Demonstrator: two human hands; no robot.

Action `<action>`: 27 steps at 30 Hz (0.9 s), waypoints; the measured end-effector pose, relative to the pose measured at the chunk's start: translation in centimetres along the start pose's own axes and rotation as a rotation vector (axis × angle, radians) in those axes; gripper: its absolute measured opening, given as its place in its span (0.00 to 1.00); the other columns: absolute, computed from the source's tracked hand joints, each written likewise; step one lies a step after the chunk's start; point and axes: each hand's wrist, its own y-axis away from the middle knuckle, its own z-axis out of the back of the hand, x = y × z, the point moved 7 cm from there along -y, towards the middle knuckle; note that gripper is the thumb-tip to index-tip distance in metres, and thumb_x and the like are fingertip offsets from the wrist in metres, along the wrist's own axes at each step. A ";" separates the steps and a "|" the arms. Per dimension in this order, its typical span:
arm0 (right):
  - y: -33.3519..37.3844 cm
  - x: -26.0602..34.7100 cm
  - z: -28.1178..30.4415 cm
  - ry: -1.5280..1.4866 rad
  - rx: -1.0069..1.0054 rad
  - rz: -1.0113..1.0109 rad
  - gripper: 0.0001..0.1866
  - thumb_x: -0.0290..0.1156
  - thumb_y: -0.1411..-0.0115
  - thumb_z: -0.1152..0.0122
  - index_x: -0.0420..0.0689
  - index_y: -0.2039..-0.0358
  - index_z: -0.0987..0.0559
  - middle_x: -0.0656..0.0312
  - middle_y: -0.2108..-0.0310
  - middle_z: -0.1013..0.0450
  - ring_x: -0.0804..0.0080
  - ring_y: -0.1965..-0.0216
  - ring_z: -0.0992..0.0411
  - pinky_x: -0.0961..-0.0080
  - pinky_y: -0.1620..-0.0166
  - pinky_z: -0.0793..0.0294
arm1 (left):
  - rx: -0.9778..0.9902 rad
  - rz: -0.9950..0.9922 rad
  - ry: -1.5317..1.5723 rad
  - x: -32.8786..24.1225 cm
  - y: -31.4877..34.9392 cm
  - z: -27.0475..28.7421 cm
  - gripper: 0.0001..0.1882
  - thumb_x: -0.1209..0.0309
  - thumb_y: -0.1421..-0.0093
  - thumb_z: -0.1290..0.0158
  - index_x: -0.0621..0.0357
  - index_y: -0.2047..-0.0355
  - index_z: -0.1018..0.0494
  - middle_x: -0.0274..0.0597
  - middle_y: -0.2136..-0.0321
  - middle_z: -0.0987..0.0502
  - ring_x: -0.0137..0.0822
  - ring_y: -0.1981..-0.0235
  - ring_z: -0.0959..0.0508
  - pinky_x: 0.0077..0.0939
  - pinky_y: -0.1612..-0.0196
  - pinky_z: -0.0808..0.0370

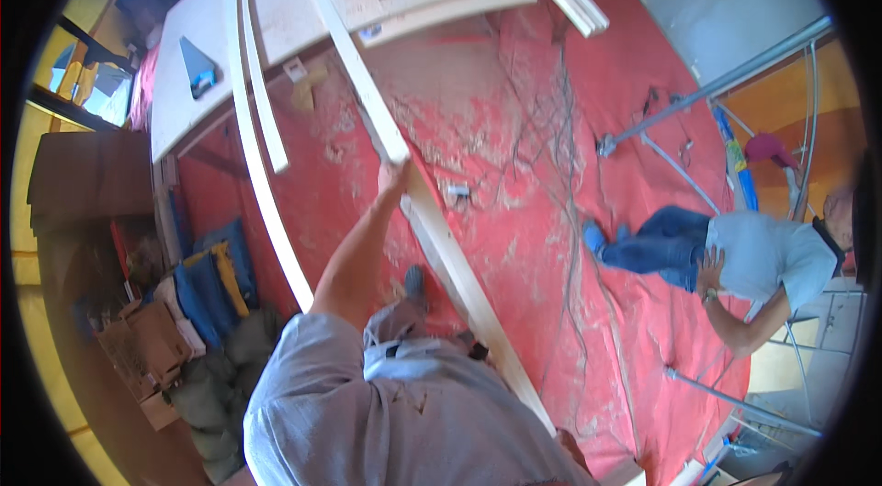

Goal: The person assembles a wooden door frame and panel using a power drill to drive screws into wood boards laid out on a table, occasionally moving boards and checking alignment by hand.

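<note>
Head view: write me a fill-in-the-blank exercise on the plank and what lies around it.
1. The left hand grips a long ____ plank.
2. The floor sheet under the plank is ____.
3. The plank's far end rests on the ____.
4. The other person wears blue ____.

Missing words: wooden; red; workbench; jeans
</note>
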 end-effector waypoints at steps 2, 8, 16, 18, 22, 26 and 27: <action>-1.7 1.3 0.2 -0.009 -0.003 0.014 0.28 0.44 0.54 0.32 0.38 0.56 0.16 0.46 0.63 0.17 0.53 0.59 0.17 0.61 0.55 0.18 | -0.010 0.058 -0.013 -0.6 -1.1 0.5 0.37 0.40 0.41 0.39 0.68 0.52 0.23 0.61 0.60 0.17 0.50 0.59 0.14 0.42 0.63 0.17; -3.0 5.6 0.9 -0.045 0.014 -0.009 0.28 0.47 0.51 0.35 0.39 0.56 0.16 0.47 0.63 0.17 0.53 0.59 0.17 0.61 0.55 0.18 | 0.049 0.103 0.097 -6.2 -1.0 -0.8 0.37 0.42 0.41 0.39 0.70 0.54 0.23 0.59 0.61 0.16 0.50 0.61 0.14 0.42 0.63 0.17; -3.7 9.6 2.6 -0.028 0.030 0.017 0.29 0.51 0.47 0.39 0.39 0.56 0.16 0.48 0.65 0.17 0.53 0.60 0.17 0.60 0.55 0.18 | 0.046 0.103 0.122 -5.5 -6.9 0.9 0.37 0.42 0.40 0.40 0.71 0.53 0.23 0.59 0.61 0.16 0.51 0.61 0.14 0.42 0.62 0.17; -3.7 9.8 2.6 -0.035 0.025 0.006 0.29 0.52 0.46 0.40 0.39 0.56 0.16 0.48 0.65 0.17 0.53 0.60 0.17 0.60 0.56 0.18 | 0.040 0.092 0.090 -6.6 -7.4 0.6 0.37 0.42 0.40 0.40 0.70 0.53 0.23 0.59 0.61 0.16 0.52 0.61 0.14 0.42 0.62 0.16; -3.6 10.4 2.5 -0.048 0.024 -0.003 0.30 0.54 0.44 0.42 0.39 0.56 0.16 0.48 0.66 0.17 0.53 0.60 0.17 0.60 0.56 0.18 | 0.008 0.121 0.012 -7.9 -8.6 0.8 0.37 0.41 0.40 0.41 0.69 0.52 0.22 0.60 0.60 0.16 0.53 0.61 0.14 0.43 0.61 0.16; -4.4 12.5 3.1 -0.042 0.028 0.012 0.31 0.56 0.42 0.44 0.39 0.56 0.16 0.49 0.66 0.17 0.53 0.61 0.17 0.60 0.56 0.19 | 0.010 0.156 -0.003 -8.2 -11.6 2.4 0.37 0.40 0.40 0.41 0.69 0.54 0.22 0.59 0.61 0.16 0.51 0.61 0.13 0.43 0.60 0.16; -4.5 13.0 3.2 -0.048 0.029 0.013 0.31 0.56 0.42 0.44 0.39 0.56 0.16 0.49 0.66 0.17 0.53 0.61 0.17 0.60 0.56 0.19 | 0.015 0.160 -0.005 -8.5 -12.2 2.4 0.37 0.40 0.40 0.41 0.69 0.54 0.21 0.59 0.61 0.16 0.51 0.62 0.13 0.43 0.60 0.16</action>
